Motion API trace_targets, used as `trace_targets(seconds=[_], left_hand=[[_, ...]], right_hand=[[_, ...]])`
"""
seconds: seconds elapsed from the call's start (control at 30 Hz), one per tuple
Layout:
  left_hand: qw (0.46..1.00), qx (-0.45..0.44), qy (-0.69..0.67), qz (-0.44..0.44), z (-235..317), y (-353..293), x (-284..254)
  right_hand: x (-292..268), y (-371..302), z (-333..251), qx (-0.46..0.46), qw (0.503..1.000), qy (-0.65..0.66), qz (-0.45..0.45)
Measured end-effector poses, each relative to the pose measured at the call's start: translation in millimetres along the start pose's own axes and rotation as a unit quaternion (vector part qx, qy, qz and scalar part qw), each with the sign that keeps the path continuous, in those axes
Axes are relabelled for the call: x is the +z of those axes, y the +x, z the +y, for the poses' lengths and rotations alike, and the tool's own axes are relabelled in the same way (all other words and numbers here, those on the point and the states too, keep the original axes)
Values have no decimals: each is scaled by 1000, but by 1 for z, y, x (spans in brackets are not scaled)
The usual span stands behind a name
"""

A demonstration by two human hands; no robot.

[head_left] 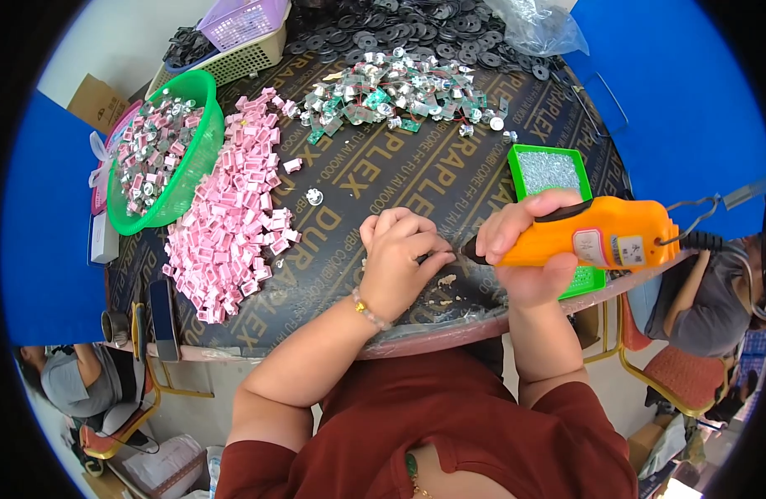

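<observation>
My right hand [528, 279] is wrapped around an orange electric screwdriver [620, 220] held nearly level, its black nose toward my left. Close by, my left hand [400, 254] rests low over the dark table with fingers curled and thumb and forefinger pinched. The screwdriver's tip comes up to those fingertips. What the left hand holds is mostly hidden; only a small dark bit shows between the fingers. Beyond and below the right hand lies a green tray [584, 160] of tiny silver screws [548, 171].
Pink plastic housings [225, 224] are heaped at left beside a green basket [207, 112] of assembled pieces. Small circuit boards with clear parts [400, 91] and black discs [400, 29] lie at the far side. A phone [163, 320] sits at the near left edge. Other people sit nearby.
</observation>
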State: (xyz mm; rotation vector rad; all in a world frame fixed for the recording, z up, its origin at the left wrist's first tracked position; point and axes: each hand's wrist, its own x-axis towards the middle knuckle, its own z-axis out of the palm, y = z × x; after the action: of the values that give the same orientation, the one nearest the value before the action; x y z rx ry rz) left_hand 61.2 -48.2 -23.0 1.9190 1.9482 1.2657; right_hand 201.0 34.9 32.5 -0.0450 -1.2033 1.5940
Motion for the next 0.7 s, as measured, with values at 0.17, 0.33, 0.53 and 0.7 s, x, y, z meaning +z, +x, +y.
trace_targets(seconds=[0.17,0.33,0.53,0.7], left_hand=[[998,-22,-50,-19,-6,-1,2],[999,-26,36,-31,4,1,1],[994,-20,100,-40,3,-3,5],[994,-17,100,-41,3,-4,5]], right_hand=[[-3,5,2,3,1000,24,3],[-11,3,12,31,999,-38,4],[-14,-4,26,23,999,-37,-17],[-16,-5,27,42,998,-31,-27]])
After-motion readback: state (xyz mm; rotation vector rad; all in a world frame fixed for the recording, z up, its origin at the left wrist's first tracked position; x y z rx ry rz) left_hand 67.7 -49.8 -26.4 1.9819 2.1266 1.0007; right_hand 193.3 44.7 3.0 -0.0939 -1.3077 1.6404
